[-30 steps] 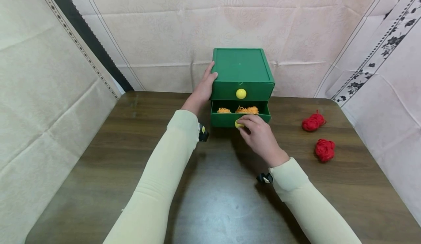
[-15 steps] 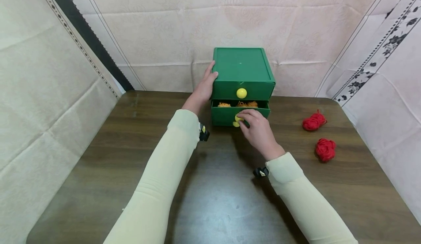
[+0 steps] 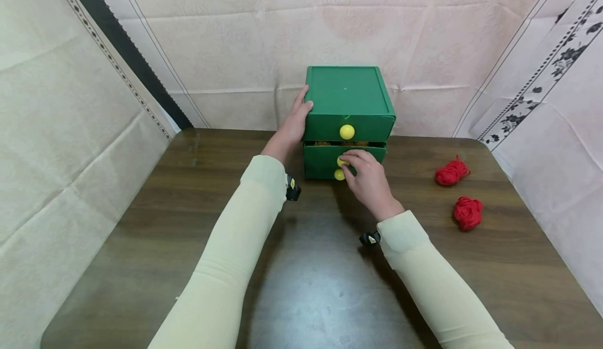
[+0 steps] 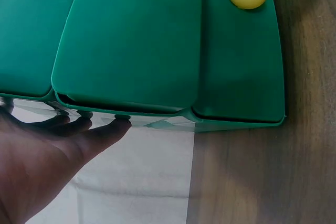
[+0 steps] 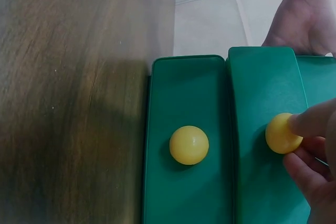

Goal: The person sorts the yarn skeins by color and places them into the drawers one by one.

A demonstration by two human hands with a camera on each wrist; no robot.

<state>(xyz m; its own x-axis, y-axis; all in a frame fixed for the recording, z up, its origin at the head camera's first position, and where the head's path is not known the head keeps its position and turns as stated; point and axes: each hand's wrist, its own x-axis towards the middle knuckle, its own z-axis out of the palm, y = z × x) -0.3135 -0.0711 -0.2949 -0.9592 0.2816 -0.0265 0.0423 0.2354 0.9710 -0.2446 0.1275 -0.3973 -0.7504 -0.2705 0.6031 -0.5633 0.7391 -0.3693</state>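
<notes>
A green drawer cabinet with round yellow knobs stands at the back of the table. Its middle drawer sticks out a little, and a sliver of orange yarn shows through the gap above it. Thumb and fingertips of my right hand pinch that drawer's yellow knob. Below it, the bottom drawer sits flush, its own knob untouched. My left hand rests with extended fingers against the cabinet's left side, as the left wrist view also shows.
Two balls of red yarn lie on the right part of the brown wooden table. A pale cloth hangs behind the cabinet and along both sides.
The middle drawer has slid inward with my right hand on its knob, so the orange yarn inside is now mostly hidden. My left hand has stayed at the cabinet's side.
</notes>
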